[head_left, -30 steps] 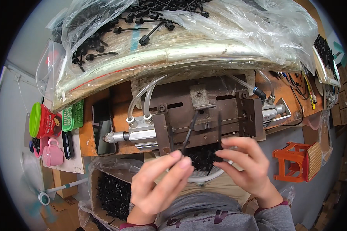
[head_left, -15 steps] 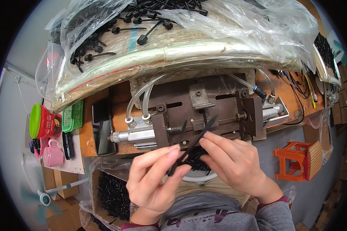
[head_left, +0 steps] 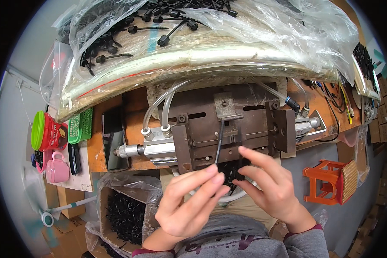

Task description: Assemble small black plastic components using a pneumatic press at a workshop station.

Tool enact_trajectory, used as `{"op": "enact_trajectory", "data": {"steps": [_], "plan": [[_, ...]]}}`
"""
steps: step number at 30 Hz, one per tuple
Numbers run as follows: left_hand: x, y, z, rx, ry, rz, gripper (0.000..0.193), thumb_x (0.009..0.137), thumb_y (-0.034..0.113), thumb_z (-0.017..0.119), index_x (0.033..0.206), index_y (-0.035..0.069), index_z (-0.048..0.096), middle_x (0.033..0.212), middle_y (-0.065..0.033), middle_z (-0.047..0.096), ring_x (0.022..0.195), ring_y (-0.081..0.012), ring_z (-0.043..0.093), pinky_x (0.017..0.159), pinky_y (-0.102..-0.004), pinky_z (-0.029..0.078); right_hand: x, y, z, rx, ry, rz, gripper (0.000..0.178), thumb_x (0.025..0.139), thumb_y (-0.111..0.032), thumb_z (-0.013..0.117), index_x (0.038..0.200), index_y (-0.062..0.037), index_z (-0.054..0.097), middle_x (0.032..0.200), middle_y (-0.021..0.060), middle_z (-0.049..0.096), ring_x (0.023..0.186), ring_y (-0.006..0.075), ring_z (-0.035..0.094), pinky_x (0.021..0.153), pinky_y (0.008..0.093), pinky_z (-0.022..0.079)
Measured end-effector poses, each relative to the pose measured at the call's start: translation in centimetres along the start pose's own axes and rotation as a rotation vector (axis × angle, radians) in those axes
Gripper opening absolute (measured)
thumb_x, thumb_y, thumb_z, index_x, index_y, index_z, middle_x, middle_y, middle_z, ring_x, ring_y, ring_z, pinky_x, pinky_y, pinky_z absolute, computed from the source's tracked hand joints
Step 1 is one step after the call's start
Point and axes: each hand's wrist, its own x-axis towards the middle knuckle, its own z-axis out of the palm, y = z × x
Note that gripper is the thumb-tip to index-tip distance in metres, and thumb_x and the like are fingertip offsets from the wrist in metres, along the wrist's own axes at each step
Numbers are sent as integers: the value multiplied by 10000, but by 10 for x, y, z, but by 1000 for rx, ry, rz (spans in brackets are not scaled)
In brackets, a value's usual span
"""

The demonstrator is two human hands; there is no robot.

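Note:
My left hand (head_left: 187,206) pinches a thin black rod (head_left: 220,144) between thumb and fingertips. The rod slants up, its far end over or against the middle of a brown metal clamping fixture (head_left: 253,118); whether it touches cannot be told. My right hand (head_left: 271,185) grips a dark piece with a thick black lower end (head_left: 241,170) between thumb and fingers, and a blurred thin shaft rises from it. Below the fixture, between my hands, several black parts (head_left: 231,177) lie in a white-rimmed container (head_left: 234,197), partly hidden.
Air cylinders (head_left: 160,150) with clear hoses flank the fixture. Behind it, a plastic-covered tray (head_left: 193,58) holds black knobbed stems (head_left: 163,40). A box of black parts (head_left: 127,215) stands lower left, an orange stool (head_left: 329,182) at right. A pink mug (head_left: 58,170) sits left.
My hands have drawn apart, and the black pieces that crossed between them are now separate. The left cylinder's end knob has shifted outward to the left.

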Motion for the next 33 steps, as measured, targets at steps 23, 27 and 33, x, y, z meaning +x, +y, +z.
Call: {"op": "enact_trajectory", "data": {"steps": [23, 27, 33], "plan": [[7, 4, 1, 0, -5, -109, 361, 632, -1, 904, 955, 34, 745, 1103, -104, 583, 846, -156, 654, 698, -258, 586, 226, 27, -13, -428, 112, -324, 541, 797, -393, 782, 1146, -6, 638, 1104, 196, 679, 1031, 343, 651, 878, 426, 522], [3, 3, 13, -77, -60, -94, 357, 668, -25, 874, 994, 0, 733, 1149, -133, 594, 828, -167, 691, 711, -278, 607, 280, 46, 24, -525, -159, -74, 863, 736, -720, 701, 1159, 30, 660, 1109, 220, 681, 1090, 338, 639, 984, 419, 513], [-7, -6, 21, -75, -157, -92, 284, 706, -30, 830, 970, -27, 723, 1245, -177, 613, 809, -167, 705, 695, -286, 591, 260, 43, 16, -323, -303, -195, 287, 893, -302, 690, 1047, -61, 660, 1086, 143, 647, 1093, 337, 592, 925, 454, 477]]}}
